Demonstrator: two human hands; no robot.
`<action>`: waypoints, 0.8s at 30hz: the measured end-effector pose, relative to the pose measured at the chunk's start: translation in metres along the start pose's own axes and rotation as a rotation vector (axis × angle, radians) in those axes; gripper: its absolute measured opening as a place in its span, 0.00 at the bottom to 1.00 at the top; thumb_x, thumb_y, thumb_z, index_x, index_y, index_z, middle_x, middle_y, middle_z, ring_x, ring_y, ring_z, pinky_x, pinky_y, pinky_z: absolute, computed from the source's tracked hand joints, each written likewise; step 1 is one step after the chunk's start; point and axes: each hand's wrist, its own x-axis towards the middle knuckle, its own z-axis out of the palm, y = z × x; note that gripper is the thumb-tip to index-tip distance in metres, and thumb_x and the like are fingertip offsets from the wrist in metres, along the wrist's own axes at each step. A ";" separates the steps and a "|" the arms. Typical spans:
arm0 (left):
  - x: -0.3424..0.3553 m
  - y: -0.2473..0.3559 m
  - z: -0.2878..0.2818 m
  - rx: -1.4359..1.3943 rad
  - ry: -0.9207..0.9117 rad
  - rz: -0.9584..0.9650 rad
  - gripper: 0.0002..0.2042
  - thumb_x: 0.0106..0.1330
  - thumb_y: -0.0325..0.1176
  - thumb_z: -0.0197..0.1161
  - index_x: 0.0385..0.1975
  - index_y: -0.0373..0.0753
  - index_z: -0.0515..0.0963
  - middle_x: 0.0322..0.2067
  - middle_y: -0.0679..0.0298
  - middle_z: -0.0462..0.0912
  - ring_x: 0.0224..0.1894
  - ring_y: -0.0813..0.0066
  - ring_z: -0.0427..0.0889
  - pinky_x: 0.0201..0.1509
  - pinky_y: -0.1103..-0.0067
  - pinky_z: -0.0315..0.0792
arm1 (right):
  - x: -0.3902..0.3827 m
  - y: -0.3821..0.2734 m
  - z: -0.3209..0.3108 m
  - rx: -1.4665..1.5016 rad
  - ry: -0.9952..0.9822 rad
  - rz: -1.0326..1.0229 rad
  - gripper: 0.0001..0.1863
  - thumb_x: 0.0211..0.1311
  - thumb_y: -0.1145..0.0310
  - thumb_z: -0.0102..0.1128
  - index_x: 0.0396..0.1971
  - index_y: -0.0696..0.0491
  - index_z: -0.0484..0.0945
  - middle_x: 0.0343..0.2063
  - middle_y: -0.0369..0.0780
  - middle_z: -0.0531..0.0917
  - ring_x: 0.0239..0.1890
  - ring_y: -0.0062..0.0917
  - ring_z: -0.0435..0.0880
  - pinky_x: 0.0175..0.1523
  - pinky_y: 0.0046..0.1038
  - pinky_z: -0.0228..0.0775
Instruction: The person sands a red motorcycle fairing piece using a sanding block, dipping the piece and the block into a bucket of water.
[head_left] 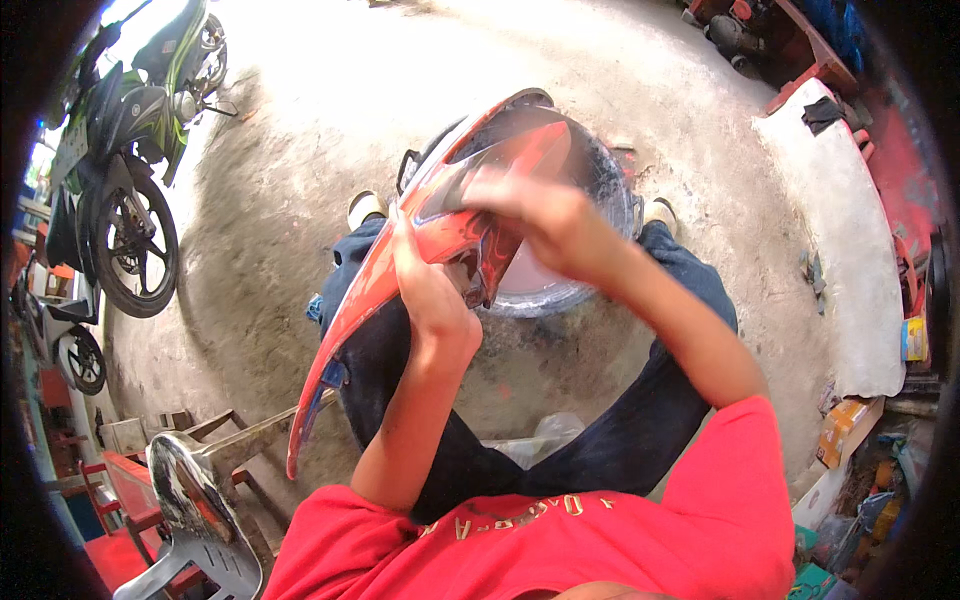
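A long, curved red motorcycle fairing panel (362,292) lies slantwise over a round dark tub (612,178) between my knees. My left hand (425,285) grips the panel near its middle, thumb along the red face. On the panel's upper part, next to a dark grey patch, rests my right hand (545,212). Its fingers are smeared by motion, so whether anything lies under them cannot be made out. Cloudy whitish liquid (532,272) shows in the tub below the panel's lower edge.
Parked motorcycles stand at the left, the nearer one (130,215) with its front wheel toward me. A grey plastic chair (205,535) is at lower left. Along the right runs a pale slab (840,240), with a cardboard box (848,430) and clutter near its end.
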 end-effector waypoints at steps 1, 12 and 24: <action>-0.002 -0.003 0.001 0.001 -0.038 -0.015 0.29 0.81 0.53 0.37 0.61 0.35 0.74 0.53 0.53 0.83 0.54 0.60 0.83 0.59 0.66 0.75 | -0.005 0.028 -0.006 -0.084 0.011 0.108 0.18 0.67 0.73 0.55 0.56 0.55 0.81 0.52 0.50 0.84 0.53 0.40 0.86 0.58 0.38 0.80; -0.007 -0.003 0.011 -0.023 -0.054 -0.034 0.27 0.81 0.49 0.38 0.60 0.32 0.73 0.55 0.53 0.82 0.56 0.59 0.82 0.63 0.64 0.72 | -0.010 0.070 -0.008 -0.265 -0.003 0.334 0.19 0.70 0.70 0.48 0.55 0.60 0.79 0.45 0.52 0.86 0.43 0.43 0.89 0.48 0.39 0.84; -0.003 -0.012 -0.002 0.078 -0.013 -0.002 0.29 0.82 0.52 0.36 0.60 0.33 0.73 0.53 0.53 0.83 0.53 0.60 0.83 0.62 0.65 0.73 | 0.008 0.049 -0.007 -0.176 -0.174 0.494 0.19 0.65 0.73 0.51 0.54 0.59 0.79 0.53 0.53 0.83 0.51 0.42 0.87 0.54 0.39 0.80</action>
